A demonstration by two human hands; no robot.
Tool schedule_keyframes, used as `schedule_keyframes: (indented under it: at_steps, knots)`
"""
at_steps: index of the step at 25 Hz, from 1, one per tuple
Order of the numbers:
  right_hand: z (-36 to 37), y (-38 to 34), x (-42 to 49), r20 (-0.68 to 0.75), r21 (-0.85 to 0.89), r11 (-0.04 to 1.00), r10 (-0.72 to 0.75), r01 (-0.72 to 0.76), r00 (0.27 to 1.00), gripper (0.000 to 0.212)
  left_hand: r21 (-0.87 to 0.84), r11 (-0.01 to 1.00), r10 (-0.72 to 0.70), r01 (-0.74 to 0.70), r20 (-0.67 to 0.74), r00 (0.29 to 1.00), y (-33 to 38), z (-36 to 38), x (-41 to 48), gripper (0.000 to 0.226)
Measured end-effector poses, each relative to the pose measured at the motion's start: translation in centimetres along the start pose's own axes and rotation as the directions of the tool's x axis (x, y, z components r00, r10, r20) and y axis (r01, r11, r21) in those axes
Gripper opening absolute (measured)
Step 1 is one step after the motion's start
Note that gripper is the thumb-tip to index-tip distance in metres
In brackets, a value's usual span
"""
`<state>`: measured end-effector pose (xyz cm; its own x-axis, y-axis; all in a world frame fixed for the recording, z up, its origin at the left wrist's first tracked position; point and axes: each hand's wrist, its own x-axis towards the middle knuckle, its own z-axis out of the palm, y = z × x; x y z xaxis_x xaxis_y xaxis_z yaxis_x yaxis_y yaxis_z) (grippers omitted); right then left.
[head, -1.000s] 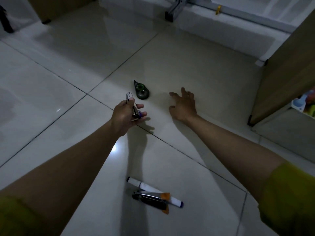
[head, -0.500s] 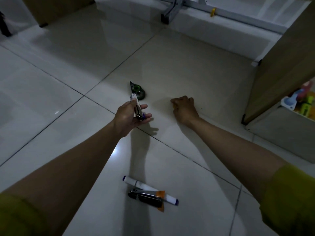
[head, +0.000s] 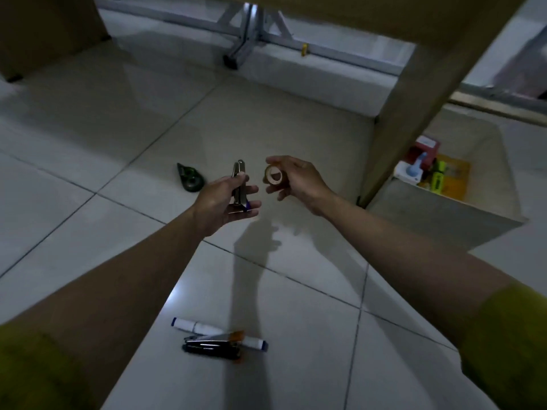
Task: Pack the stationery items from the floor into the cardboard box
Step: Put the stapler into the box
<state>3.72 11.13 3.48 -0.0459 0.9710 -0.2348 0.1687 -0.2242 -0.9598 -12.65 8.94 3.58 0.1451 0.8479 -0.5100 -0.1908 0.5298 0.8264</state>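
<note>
Glossy pale floor tiles (head: 88,226) fill a dimly lit room, with 2 bare forearms in yellow-green sleeves reaching into the middle of the frame. At centre, the left hand (head: 220,202) is closed around a small silver stapler (head: 239,184), thumb pressed on its top and the metal nose pointing toward 12 o'clock. Just beside it, toward 3 o'clock, the right hand (head: 299,180) pinches a small roll of tape (head: 273,174) between thumb and fingertips, the open core facing the camera. Both hands hover above the floor, near each other but not touching. A dark green correction-tape dispenser (head: 190,177) lies on the tiles at 9 o'clock from the left hand. Lower in the frame, at 6 o'clock, a white marker (head: 192,325) with blue ends lies under a black stapler (head: 211,347), and an orange piece shows between them. At 3 o'clock from the hands, the open cardboard box (head: 444,214) sits on the floor against a brown upright panel (head: 414,113); inside it are a yellow highlighter (head: 437,179), a red-and-white pack and other items too dim to identify. At 12 o'clock, a metal frame (head: 245,39) stands along the far wall.
</note>
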Motion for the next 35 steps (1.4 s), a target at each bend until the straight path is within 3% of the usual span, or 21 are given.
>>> schedule_keyframes:
  at_steps: [8, 12, 19, 26, 31, 35]
  knots:
    - [-7.3, -1.1, -5.5, -0.211, -0.082, 0.994, -0.094, 0.078, 0.973, 0.015, 0.046, 0.998, -0.044, 0.039, 0.118, 0.992, 0.1, 9.1, -0.5, 0.021]
    - [-11.8, -0.3, -8.3, -0.315, -0.105, 0.991, -0.118, 0.088, 0.942, 0.018, 0.112, 0.993, -0.067, 0.045, 0.197, 0.978, -0.6, 13.9, -0.8, 0.018]
    - [-17.8, 1.2, -10.2, -0.549, 0.023, 0.994, -0.077, 0.107, 0.832, 0.021, 0.296, 0.955, -0.111, 0.009, 0.330, 0.937, -2.5, 19.8, -1.3, 0.020]
    - [-23.5, 2.0, -9.2, -0.743, 0.139, 0.984, 0.032, 0.107, 0.669, 0.022, 0.246, 0.967, -0.023, -0.074, 0.369, 0.929, -1.2, 26.0, -0.5, 0.010]
    - [-27.5, 2.3, -6.6, -0.774, 0.007, 0.991, 0.090, -0.135, 0.627, 0.022, 0.269, 0.954, 0.027, -0.132, 0.361, 0.932, -1.2, 28.9, 1.8, 0.022]
    - [-29.4, 2.1, -5.9, -0.714, -0.317, 0.821, 0.122, -0.474, 0.689, 0.016, 0.253, 0.948, 0.099, -0.193, 0.342, 0.935, -1.6, 31.2, 3.7, 0.024]
